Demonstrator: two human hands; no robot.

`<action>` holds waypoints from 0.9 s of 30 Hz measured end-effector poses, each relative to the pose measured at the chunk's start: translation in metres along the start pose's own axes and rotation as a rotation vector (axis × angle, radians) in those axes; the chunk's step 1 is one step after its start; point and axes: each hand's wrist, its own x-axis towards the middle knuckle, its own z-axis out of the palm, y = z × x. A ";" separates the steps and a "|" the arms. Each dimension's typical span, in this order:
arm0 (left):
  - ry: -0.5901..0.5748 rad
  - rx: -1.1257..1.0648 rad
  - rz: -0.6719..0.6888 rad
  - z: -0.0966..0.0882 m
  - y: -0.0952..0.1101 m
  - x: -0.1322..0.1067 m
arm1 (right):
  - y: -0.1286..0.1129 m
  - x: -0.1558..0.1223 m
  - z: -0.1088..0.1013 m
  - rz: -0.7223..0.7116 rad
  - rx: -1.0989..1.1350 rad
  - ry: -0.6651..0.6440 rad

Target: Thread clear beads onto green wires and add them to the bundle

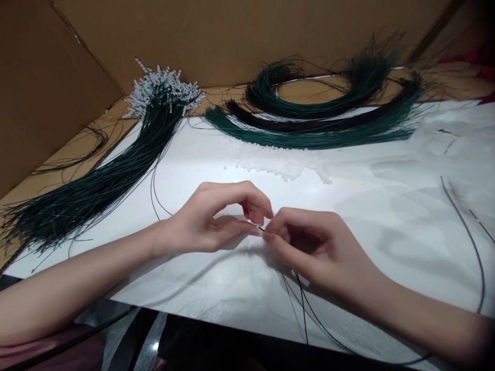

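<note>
My left hand [220, 216] and my right hand [313, 242] meet tip to tip above the white sheet. A tiny white bead [258, 226] sits at the left thumb tip, with the curled fingers close over it. Between finger and thumb, my right hand pinches a thin dark cord [303, 314], its short end pointing at the bead. Lengths of the cord hang below the right hand past the sheet's near edge. Whether the cord passes through the bead is too small to tell. A patch of loose white beads [280, 161] lies beyond my hands.
A bundle of dark green cords [127, 165] with white beaded ends [166, 87] lies at left. More dark green and black cords [317, 136] curve across the back. Clear plastic [436, 129] is at right. Cardboard walls [232, 41] enclose the white sheet [348, 185].
</note>
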 end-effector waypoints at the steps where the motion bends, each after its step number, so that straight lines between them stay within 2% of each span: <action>1: 0.000 -0.007 -0.005 0.000 0.000 0.000 | 0.000 0.000 0.000 0.002 -0.005 0.001; 6: -0.015 0.011 -0.004 0.000 -0.001 0.000 | 0.000 -0.001 0.000 -0.005 -0.023 -0.006; 18: 0.025 0.178 0.167 -0.003 -0.001 -0.001 | 0.003 0.000 0.000 0.042 0.059 0.069; 27: 0.023 0.187 0.158 0.001 0.000 -0.002 | 0.003 0.001 0.001 0.012 0.061 0.094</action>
